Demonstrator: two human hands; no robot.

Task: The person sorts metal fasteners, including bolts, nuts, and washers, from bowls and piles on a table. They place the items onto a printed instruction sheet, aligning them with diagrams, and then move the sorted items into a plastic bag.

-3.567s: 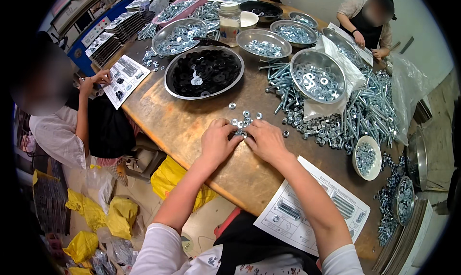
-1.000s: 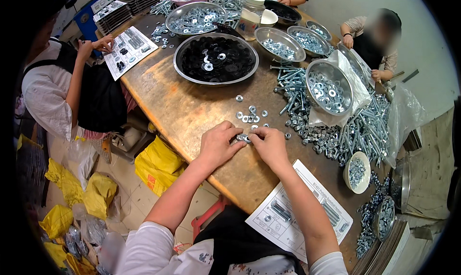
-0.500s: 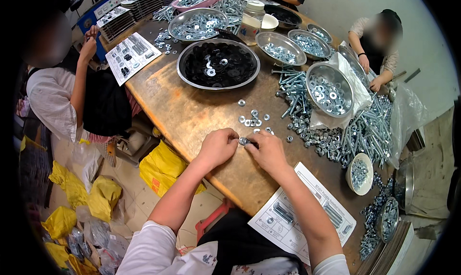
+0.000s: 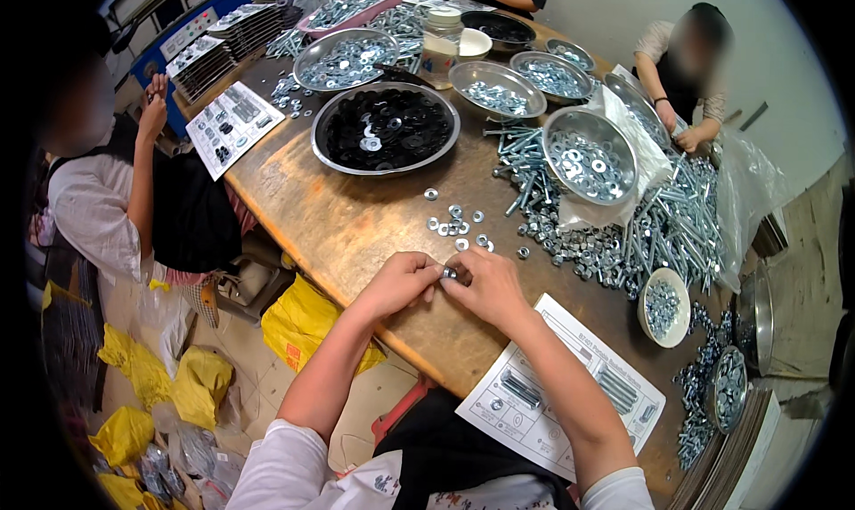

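My right hand (image 4: pixel 488 285) pinches small, ring-shaped silver washers (image 4: pixel 449 272) between thumb and fingers, just above the wooden table's near part. Curled in beside them is my left hand (image 4: pixel 401 285), its fingertips close against the washers; whether something small lies within those fingers is hidden. Just beyond my hands lie several loose washers (image 4: pixel 455 212) on the tabletop. Under my right forearm is a printed parts sheet (image 4: pixel 525 430) with pictures of bolts and washers.
A steel bowl of black washers (image 4: pixel 322 158) stands ahead, with more bowls behind. Heaped bolts (image 4: pixel 663 225) and nuts (image 4: pixel 592 259) lie at the right, near a white bowl (image 4: pixel 679 330). Co-workers sit left, right and at the far end. Yellow bags (image 4: pixel 307 323) lie on the floor.
My hands have drawn closer together, and the left fingertips now meet at the washers in my right hand. The whole view has shifted slightly.
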